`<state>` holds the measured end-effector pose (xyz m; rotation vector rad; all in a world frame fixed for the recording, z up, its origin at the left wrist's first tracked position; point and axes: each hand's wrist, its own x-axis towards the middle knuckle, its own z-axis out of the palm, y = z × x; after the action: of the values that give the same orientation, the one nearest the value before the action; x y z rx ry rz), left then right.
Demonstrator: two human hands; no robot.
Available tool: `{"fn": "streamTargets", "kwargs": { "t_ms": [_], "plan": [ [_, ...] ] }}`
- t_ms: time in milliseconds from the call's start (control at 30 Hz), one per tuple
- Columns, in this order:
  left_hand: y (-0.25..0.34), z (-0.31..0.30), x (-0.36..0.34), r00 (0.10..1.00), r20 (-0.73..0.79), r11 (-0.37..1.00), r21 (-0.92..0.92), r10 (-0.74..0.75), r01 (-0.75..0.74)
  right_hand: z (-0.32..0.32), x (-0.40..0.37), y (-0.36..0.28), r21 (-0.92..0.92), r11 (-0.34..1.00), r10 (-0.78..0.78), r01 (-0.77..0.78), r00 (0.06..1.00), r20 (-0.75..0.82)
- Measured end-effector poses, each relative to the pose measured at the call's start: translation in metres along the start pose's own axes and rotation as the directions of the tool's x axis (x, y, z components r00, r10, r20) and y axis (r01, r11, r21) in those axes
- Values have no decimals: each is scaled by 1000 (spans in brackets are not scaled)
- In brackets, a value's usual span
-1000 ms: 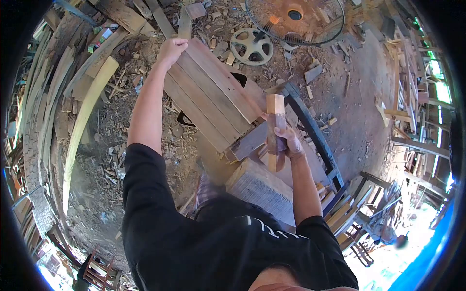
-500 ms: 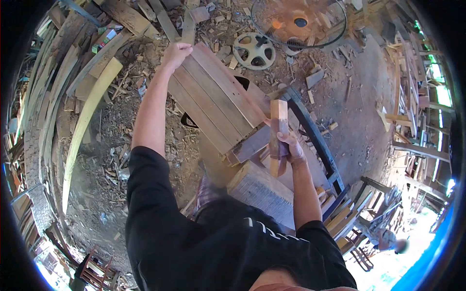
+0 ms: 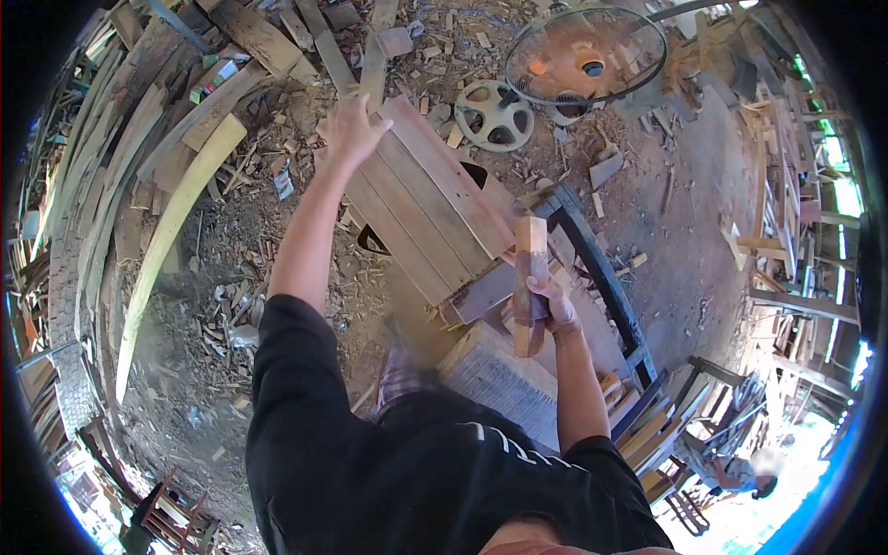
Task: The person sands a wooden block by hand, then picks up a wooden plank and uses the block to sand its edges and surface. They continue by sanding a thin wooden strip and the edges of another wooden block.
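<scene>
Several long wooden boards (image 3: 425, 203) lie side by side, slanting across the middle of the view. At their far end is my left hand (image 3: 353, 134), its fingers apart, with nothing in its grasp. My right hand (image 3: 555, 303) is wrapped round a short wooden block (image 3: 530, 240), light at its ends and darker in the middle, held upright beside the near end of the boards. Below the boards' near end stands a thick pale wood block (image 3: 495, 365) with a rough, lined face.
A dark frame (image 3: 601, 268) stands to the right of the boards. Beyond them are a grey spoked wheel (image 3: 494, 116) and a round fan guard (image 3: 587, 55). Long planks (image 3: 171, 231) line the left side. Wood scraps litter the floor. At the lower right is a person (image 3: 740, 474).
My left hand has opened from closed fingers at the boards' far end. The view has shifted a little; my right hand still holds the block.
</scene>
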<state>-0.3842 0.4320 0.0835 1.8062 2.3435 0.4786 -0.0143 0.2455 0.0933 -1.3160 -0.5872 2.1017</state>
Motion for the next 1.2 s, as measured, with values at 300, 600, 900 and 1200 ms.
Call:
{"fn": "streamTargets", "kwargs": {
  "t_ms": [300,600,900,1200],
  "plan": [
    [32,19,-140,723,71,724,-136,688,-676,-6,-17,5,-4,994,-106,106,994,18],
    [23,19,-137,694,132,706,-81,708,-704,-15,-28,20,-24,997,-67,67,998,-1],
    [23,18,-136,680,130,689,-52,722,-722,-15,-42,22,26,995,-99,99,995,-1],
    [24,14,-136,688,126,696,-39,715,-717,-30,-69,47,28,992,-124,125,991,-47]
  ]
}}
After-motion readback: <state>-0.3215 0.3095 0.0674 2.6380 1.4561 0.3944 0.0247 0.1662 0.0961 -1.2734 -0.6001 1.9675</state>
